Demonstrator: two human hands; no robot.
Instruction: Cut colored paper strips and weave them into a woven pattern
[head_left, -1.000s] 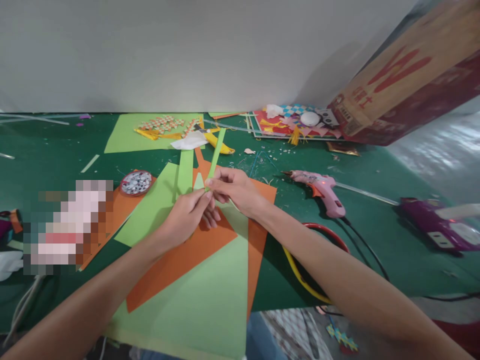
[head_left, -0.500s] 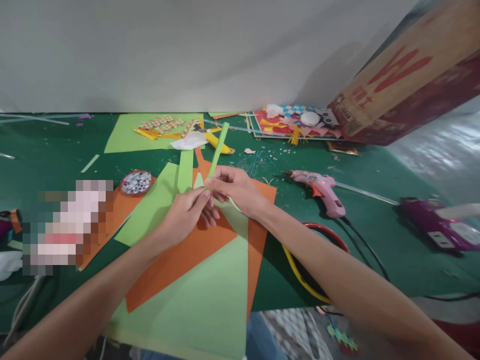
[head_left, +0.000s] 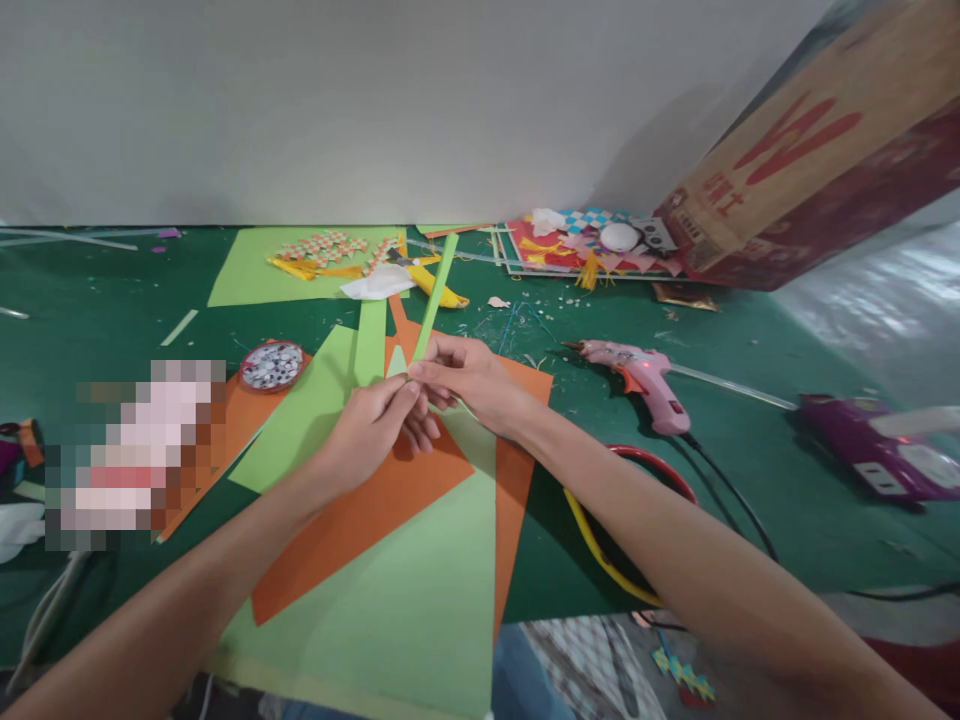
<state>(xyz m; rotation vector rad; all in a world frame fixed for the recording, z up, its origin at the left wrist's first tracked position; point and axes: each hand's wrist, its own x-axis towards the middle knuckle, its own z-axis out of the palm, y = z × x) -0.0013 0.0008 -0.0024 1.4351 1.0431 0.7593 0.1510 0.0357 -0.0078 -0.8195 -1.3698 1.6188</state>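
Note:
A narrow bright green paper strip [head_left: 438,296] rises from between my fingers, tilted a little to the right. Its lower part is hidden by the hands, though a thin pale end shows under the right wrist. My left hand [head_left: 379,420] pinches the strip's base with thumb and fingertips. Touching it, my right hand [head_left: 469,378] grips the same strip, thumb against the fingers. Both hands are over an orange paper sheet [head_left: 360,530], which lies across a light green paper sheet [head_left: 405,610]. A wider green strip [head_left: 371,340] lies just beyond the left hand.
A pink glue gun [head_left: 637,375] lies right of the hands, near a purple power strip [head_left: 877,445]. Left is a round tub of googly eyes [head_left: 272,366]. Woven paper pieces [head_left: 322,250] lie at the back. A large paper bag [head_left: 817,150] stands back right.
The upper end of the green strip has swung slightly up and to the right. Both hands keep nearly the same place and grip.

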